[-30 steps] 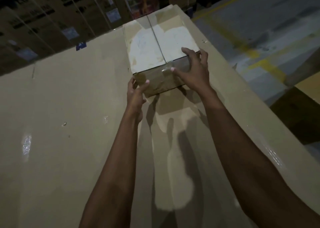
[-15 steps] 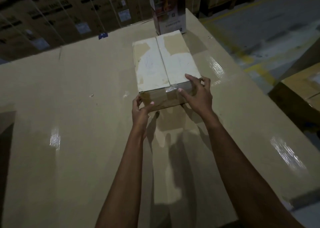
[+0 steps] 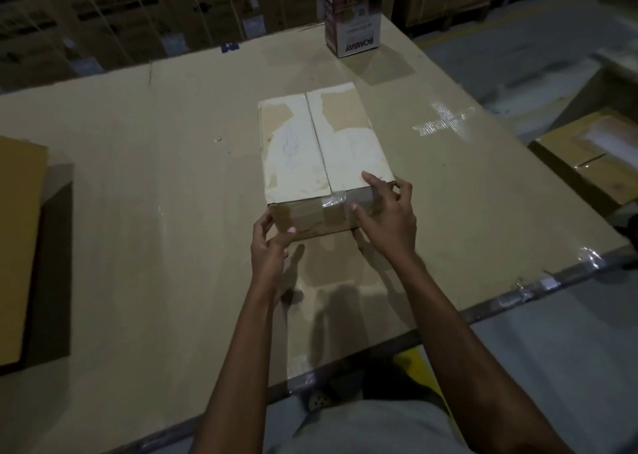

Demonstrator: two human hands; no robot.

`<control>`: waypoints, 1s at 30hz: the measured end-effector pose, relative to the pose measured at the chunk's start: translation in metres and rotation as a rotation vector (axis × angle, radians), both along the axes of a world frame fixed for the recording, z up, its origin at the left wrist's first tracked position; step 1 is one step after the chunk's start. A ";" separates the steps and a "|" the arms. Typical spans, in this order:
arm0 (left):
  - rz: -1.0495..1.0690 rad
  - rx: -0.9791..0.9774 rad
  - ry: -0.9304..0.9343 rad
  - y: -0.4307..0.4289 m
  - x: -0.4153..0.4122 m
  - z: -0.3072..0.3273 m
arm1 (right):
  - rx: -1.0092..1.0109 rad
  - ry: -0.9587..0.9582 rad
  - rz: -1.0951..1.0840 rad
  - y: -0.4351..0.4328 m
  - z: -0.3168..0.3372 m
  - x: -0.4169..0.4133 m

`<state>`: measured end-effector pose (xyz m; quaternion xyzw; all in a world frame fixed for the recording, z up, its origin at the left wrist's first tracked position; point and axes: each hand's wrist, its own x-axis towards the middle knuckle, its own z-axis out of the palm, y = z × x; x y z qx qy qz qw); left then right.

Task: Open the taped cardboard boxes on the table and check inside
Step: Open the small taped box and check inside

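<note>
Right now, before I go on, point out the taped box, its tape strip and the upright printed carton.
taped box (image 3: 293, 156): head view, white left top flap.
tape strip (image 3: 334, 200): head view, where it folds over the near edge.
printed carton (image 3: 359, 35): head view, white front face.

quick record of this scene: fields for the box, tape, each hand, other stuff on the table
taped box: flat on the table, flaps closed
tape: clear, across the centre seam's near end, in place
left hand: grips the near left corner
right hand: index on top, thumb on near face beside tape
other: printed carton upright at far edge; flat carton at left edge
</note>
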<state>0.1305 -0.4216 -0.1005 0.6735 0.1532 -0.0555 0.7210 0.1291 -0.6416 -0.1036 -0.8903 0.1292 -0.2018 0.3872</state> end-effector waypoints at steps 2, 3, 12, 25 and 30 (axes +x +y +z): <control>0.003 -0.019 -0.014 0.009 -0.024 -0.004 | -0.020 -0.029 -0.016 0.008 -0.003 -0.025; 0.004 -0.032 -0.018 0.013 -0.033 -0.006 | -0.014 -0.043 -0.030 0.011 -0.005 -0.034; 0.114 -0.524 0.360 0.027 -0.045 -0.044 | -0.164 -0.345 -0.001 0.035 0.036 -0.045; 0.299 -0.722 0.451 -0.040 -0.027 -0.053 | -0.312 0.150 0.133 0.046 0.031 -0.016; 0.341 -0.788 0.441 -0.051 -0.021 -0.053 | -0.301 0.037 0.030 0.035 0.022 -0.014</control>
